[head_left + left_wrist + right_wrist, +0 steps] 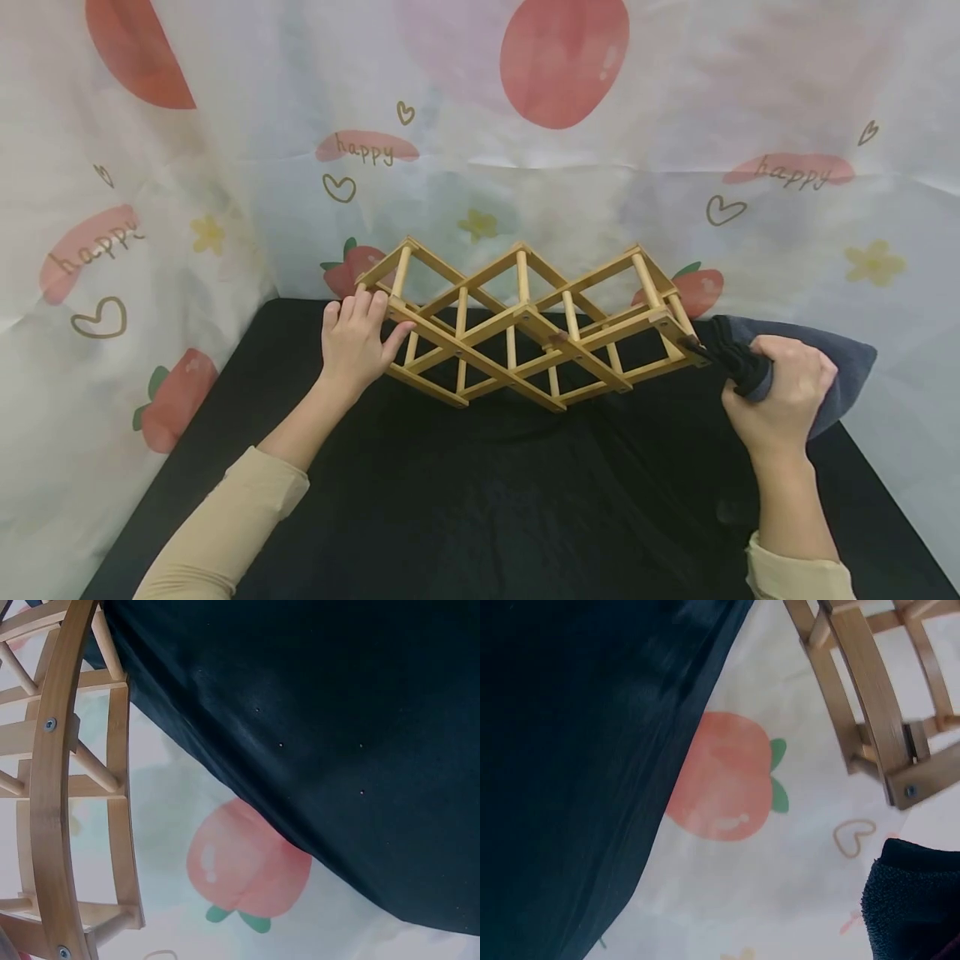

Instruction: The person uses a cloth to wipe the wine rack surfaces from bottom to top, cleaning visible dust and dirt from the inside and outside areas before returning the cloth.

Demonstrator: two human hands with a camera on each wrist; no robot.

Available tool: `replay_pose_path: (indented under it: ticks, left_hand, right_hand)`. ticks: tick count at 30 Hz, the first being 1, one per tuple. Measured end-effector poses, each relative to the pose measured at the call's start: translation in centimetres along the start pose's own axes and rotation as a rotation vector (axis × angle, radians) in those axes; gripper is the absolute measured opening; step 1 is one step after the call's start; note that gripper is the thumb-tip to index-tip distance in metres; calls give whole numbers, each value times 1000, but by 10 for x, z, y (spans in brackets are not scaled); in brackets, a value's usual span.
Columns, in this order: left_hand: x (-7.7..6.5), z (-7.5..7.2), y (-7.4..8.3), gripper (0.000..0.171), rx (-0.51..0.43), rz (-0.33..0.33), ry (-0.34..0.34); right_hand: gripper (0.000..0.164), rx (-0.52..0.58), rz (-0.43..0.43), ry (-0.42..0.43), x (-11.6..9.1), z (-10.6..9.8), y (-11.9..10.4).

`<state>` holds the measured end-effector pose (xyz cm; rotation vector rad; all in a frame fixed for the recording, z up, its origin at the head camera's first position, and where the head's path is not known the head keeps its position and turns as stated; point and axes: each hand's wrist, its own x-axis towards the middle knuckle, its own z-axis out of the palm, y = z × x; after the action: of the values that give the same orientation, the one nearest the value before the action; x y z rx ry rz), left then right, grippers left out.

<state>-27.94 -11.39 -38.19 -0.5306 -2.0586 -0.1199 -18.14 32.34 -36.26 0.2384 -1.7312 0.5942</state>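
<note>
A folding wooden lattice rack [525,317], much like a wine rack, spans the middle of the head view in zigzag form. My left hand [356,342] holds its left end, fingers over the upper part and thumb along the front slat. In my right hand [783,392] is a bunched dark grey-blue cloth [843,375] with a black gathered part. That black part meets or nearly meets the rack's right lower corner. Both wrist views show ends of the rack [51,787], with screw heads at the slat joints. The cloth [907,900] appears low in the right wrist view.
A black cloth [480,500] covers the table, its far edge behind the rack. Pale printed curtains [600,175] with fruit, hearts and "happy" lettering hang at the back and the left.
</note>
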Motion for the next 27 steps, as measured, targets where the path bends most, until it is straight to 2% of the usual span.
replay_pose_path:
  ticks: [5,9,15,27]
  left_hand:
    - [-1,1,0,57,-9,-15,1]
    - [-1,1,1,57,-11,-25,-1]
    - [-2,0,1,58,-9,-29,2]
    - [-2,3,2,57,-33,-28,16]
  right_hand:
    - [18,-3,42,34,-2,15,-2]
    - [20,-14,64,21,-6,25,-2]
    - [24,-35,61,-42,-8,36,-1]
    - [28,-60,41,-56,-14,51,-4]
